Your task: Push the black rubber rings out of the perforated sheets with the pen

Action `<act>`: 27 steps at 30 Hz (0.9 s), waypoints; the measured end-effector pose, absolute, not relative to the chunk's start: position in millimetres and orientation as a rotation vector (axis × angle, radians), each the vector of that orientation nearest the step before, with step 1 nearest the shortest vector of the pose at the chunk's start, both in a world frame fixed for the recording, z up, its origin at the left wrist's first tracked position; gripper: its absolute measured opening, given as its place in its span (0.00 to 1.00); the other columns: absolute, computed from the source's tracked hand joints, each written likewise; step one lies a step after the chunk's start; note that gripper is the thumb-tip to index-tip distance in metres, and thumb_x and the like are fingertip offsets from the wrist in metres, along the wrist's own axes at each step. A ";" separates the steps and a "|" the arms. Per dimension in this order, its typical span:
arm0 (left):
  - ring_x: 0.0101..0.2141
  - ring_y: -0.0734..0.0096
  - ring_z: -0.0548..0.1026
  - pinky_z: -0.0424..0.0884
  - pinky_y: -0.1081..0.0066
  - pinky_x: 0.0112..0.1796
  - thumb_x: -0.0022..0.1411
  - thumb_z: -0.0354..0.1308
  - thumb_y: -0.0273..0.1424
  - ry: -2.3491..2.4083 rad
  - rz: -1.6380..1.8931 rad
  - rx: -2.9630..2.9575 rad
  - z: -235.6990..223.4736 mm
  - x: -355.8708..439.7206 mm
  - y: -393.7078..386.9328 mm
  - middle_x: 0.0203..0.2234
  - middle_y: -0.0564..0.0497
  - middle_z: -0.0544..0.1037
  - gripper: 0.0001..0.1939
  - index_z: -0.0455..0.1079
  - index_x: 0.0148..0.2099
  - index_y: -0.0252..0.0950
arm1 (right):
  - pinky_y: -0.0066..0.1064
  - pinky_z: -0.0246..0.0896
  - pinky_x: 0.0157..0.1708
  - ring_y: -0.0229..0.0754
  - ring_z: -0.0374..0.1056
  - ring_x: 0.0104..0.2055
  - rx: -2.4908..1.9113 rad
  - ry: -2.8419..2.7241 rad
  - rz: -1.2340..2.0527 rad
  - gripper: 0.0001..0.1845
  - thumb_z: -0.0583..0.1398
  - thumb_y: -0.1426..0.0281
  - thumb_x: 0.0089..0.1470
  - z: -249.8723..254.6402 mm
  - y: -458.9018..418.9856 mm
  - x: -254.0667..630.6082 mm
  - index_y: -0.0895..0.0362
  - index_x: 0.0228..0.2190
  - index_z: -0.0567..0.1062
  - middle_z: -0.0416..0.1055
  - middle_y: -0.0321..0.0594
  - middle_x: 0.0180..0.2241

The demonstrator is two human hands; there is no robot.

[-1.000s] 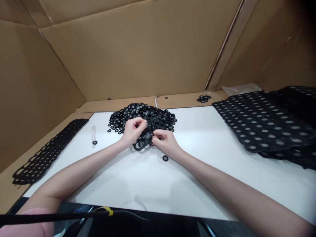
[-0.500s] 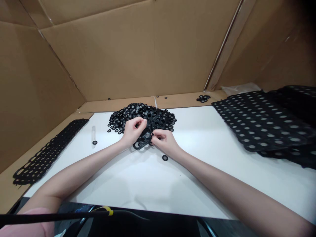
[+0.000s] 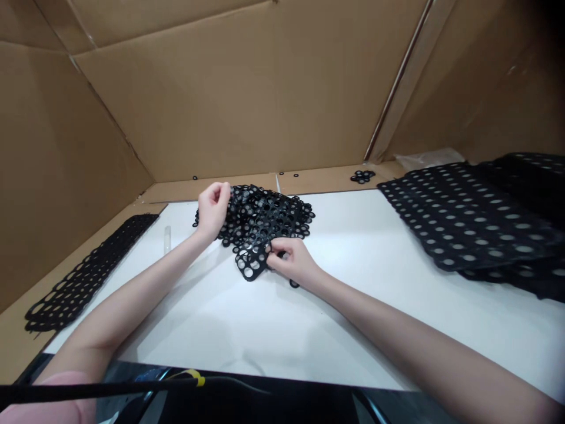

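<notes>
A heap of small black rings [image 3: 236, 229] lies on the white board. At its front is a black perforated sheet [image 3: 251, 271] with round holes, its near corner on the board. My right hand [image 3: 293, 259] is closed in a pinch on this sheet's right edge. My left hand [image 3: 212, 211] is raised at the heap's left side, thumb and fingers pressed together. Whatever lies between those fingertips is hidden. A loose black ring [image 3: 293, 284] sits just below my right hand, partly covered by it.
Large perforated black sheets [image 3: 468, 218] are stacked at the right. More perforated strips [image 3: 88, 274] lie along the left edge. A clear tube [image 3: 167, 238] is on the board's left. A small ring cluster [image 3: 362, 176] lies at the back, before cardboard walls [image 3: 265, 88].
My left hand has moved up and left from the middle of the heap. The sheet's near corner now lies flatter and nearer me. My right hand has stayed almost in place.
</notes>
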State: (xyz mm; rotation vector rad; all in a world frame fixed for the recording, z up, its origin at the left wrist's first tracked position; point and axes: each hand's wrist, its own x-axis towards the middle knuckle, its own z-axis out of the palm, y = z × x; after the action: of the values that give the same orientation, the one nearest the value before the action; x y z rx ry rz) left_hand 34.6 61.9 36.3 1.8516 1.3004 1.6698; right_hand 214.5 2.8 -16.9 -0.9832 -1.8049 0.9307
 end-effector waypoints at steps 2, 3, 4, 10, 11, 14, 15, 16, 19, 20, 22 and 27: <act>0.22 0.77 0.61 0.59 0.75 0.27 0.62 0.52 0.40 1.246 1.558 1.897 41.2 31.3 60.6 0.17 0.55 0.62 0.18 0.63 0.24 0.34 | 0.25 0.51 0.25 0.34 0.58 0.23 -1.004 -1.775 0.930 0.08 0.53 0.72 0.41 -18.3 3.7 214.4 0.58 0.15 0.64 0.61 0.32 0.17; 0.22 0.77 0.61 0.59 0.75 0.26 0.62 0.53 0.40 1.192 1.461 1.919 42.3 32.1 57.0 0.16 0.56 0.62 0.18 0.64 0.24 0.34 | 0.25 0.52 0.25 0.34 0.58 0.23 -1.015 -1.770 0.921 0.08 0.53 0.72 0.42 -19.1 4.4 214.5 0.58 0.15 0.64 0.61 0.32 0.16; 0.21 0.77 0.61 0.59 0.75 0.26 0.62 0.53 0.41 1.142 1.384 1.925 43.0 34.4 51.8 0.16 0.56 0.62 0.19 0.64 0.24 0.34 | 0.25 0.52 0.25 0.34 0.58 0.23 -1.019 -1.779 0.910 0.08 0.53 0.72 0.42 -19.8 5.1 214.6 0.58 0.15 0.64 0.61 0.32 0.16; 0.22 0.76 0.64 0.62 0.74 0.28 0.61 0.55 0.39 0.930 1.249 1.832 58.3 55.6 13.7 0.15 0.55 0.61 0.21 0.60 0.19 0.34 | 0.25 0.53 0.25 0.34 0.60 0.23 -1.020 -1.788 0.890 0.08 0.54 0.72 0.43 -20.9 5.8 215.6 0.58 0.16 0.67 0.63 0.32 0.16; 0.21 0.77 0.63 0.61 0.73 0.27 0.61 0.56 0.39 0.916 1.223 1.796 62.1 57.8 9.1 0.14 0.55 0.61 0.21 0.61 0.20 0.34 | 0.25 0.53 0.25 0.34 0.60 0.23 -1.022 -1.782 0.891 0.08 0.54 0.72 0.43 -20.7 5.5 215.6 0.58 0.16 0.67 0.63 0.32 0.16; 0.18 0.78 0.59 0.59 0.73 0.23 0.59 0.56 0.39 0.908 1.137 1.693 70.5 62.3 -0.7 0.14 0.55 0.61 0.18 0.65 0.21 0.33 | 0.25 0.54 0.25 0.35 0.61 0.22 -1.019 -1.764 0.914 0.07 0.54 0.73 0.43 -20.2 4.7 215.6 0.58 0.17 0.69 0.65 0.32 0.17; 0.18 0.78 0.58 0.58 0.73 0.22 0.58 0.56 0.39 0.904 1.113 1.663 71.8 63.3 -3.0 0.14 0.55 0.61 0.18 0.66 0.22 0.33 | 0.25 0.55 0.25 0.35 0.61 0.23 -1.013 -1.759 0.923 0.07 0.54 0.73 0.43 -20.0 4.6 215.7 0.58 0.18 0.69 0.65 0.32 0.17; 0.18 0.78 0.58 0.57 0.72 0.22 0.58 0.57 0.39 0.898 1.094 1.637 72.5 64.2 -4.9 0.14 0.55 0.61 0.18 0.66 0.22 0.33 | 0.25 0.55 0.25 0.35 0.61 0.23 -1.007 -1.756 0.933 0.07 0.55 0.73 0.43 -19.8 4.6 215.7 0.58 0.18 0.70 0.66 0.32 0.17; 0.19 0.78 0.58 0.57 0.72 0.22 0.58 0.57 0.39 0.881 1.071 1.624 72.6 65.3 -10.3 0.14 0.54 0.62 0.19 0.64 0.20 0.33 | 0.25 0.56 0.25 0.35 0.62 0.23 -0.999 -1.757 0.958 0.07 0.55 0.72 0.44 -19.2 4.9 216.2 0.58 0.20 0.71 0.67 0.32 0.18; 0.19 0.78 0.58 0.57 0.73 0.22 0.59 0.56 0.38 0.879 1.078 1.647 72.6 65.1 -12.4 0.14 0.54 0.62 0.19 0.64 0.20 0.33 | 0.25 0.56 0.25 0.35 0.62 0.22 -1.000 -1.761 0.963 0.07 0.55 0.72 0.44 -19.0 4.9 216.4 0.58 0.20 0.71 0.67 0.32 0.18; 0.19 0.78 0.58 0.57 0.73 0.22 0.61 0.56 0.38 0.879 1.106 1.715 73.7 64.3 -17.5 0.15 0.54 0.61 0.18 0.65 0.22 0.33 | 0.25 0.56 0.25 0.35 0.62 0.22 -1.000 -1.764 0.963 0.07 0.55 0.72 0.45 -18.8 4.8 216.7 0.58 0.19 0.71 0.67 0.32 0.18; 0.20 0.77 0.61 0.58 0.73 0.21 0.62 0.54 0.38 0.925 1.162 1.915 82.5 64.3 -33.1 0.17 0.53 0.65 0.16 0.69 0.25 0.34 | 0.26 0.55 0.24 0.36 0.62 0.23 -0.990 -1.762 0.968 0.10 0.55 0.70 0.46 -17.0 2.7 217.2 0.58 0.17 0.68 0.66 0.34 0.18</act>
State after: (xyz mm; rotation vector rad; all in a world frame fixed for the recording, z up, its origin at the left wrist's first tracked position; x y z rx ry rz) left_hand 64.3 -33.1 82.5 1.9147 0.9254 1.1617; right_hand 217.2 2.7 -17.0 -0.9901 -1.7620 0.9681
